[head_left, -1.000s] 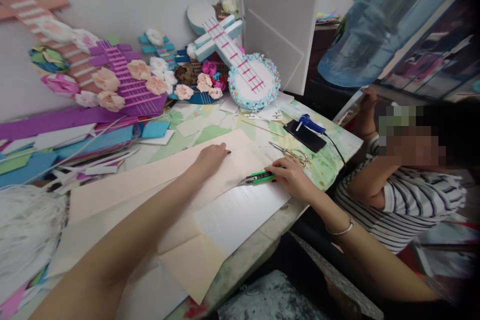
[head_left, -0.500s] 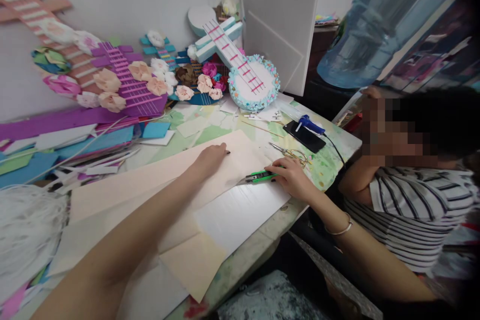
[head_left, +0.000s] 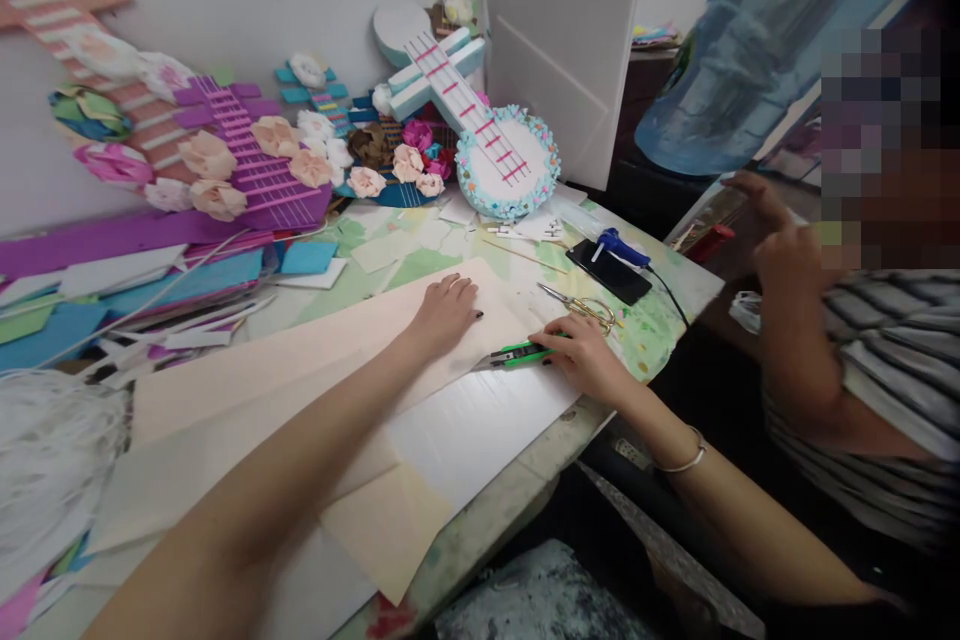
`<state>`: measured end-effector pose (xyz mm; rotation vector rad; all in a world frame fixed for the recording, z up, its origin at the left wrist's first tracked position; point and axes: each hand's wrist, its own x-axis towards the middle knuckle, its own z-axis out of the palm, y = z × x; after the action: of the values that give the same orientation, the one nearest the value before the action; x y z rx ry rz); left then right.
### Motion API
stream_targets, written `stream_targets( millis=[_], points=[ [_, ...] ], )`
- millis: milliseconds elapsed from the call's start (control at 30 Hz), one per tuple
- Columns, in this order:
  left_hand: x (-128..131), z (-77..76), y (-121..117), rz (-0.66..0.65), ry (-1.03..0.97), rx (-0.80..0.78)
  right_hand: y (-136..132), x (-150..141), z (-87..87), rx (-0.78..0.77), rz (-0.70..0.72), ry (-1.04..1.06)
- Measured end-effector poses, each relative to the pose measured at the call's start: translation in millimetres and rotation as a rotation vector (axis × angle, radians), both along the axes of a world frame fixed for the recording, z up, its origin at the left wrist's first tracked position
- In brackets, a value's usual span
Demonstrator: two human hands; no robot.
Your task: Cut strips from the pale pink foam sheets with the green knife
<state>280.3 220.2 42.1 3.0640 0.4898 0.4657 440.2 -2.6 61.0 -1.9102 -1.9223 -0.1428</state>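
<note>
My left hand lies flat with its fingers stretched out on a large cream sheet of paper. In my right hand is a green utility knife, its blade pointing left along the sheet's near edge. Beneath the paper is a shiny white board. A smaller cream piece lies nearer to me, by the table's front edge. Just beyond my right hand rest gold-handled scissors.
Behind the scissors are a black phone and a blue glue gun with its cord. Decorated craft instruments, one a white-and-blue banjo shape, lean at the wall. A person in a striped shirt sits at right. White shredded strands lie at left.
My left hand has slid a little to the right over the paper, and its fingers have spread. My right hand and the knife stay put. The person at right has leaned back, raising an arm.
</note>
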Motion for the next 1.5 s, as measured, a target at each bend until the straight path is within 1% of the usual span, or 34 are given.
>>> stream_targets(
  millis=[200,400,667,933,1133,1333,1500],
  points=[
    [-1,-3.6,2,-0.025,-0.014,0.001,-5,-3,-1.1,-0.006,-0.005,0.018],
    [-1,-6.0,1,-0.008,-0.030,-0.026,-11,-4,-0.4,-0.028,-0.007,0.019],
    [-3,-4.5,2,-0.037,-0.031,-0.082,-16,-6,2.7,-0.060,-0.022,0.021],
    [-4,-2.6,2,-0.037,-0.036,-0.132,-20,0,4.4,-0.076,-0.047,0.034],
    [-5,-0.1,2,-0.051,-0.036,-0.158,-15,-6,4.0,-0.106,-0.048,0.065],
    [-5,1.1,1,-0.056,-0.034,-0.153,-8,-15,7.3,-0.102,-0.038,0.071],
    [-5,-0.3,2,-0.056,-0.031,-0.148,-12,-14,7.5,-0.093,-0.036,0.065]
  ],
)
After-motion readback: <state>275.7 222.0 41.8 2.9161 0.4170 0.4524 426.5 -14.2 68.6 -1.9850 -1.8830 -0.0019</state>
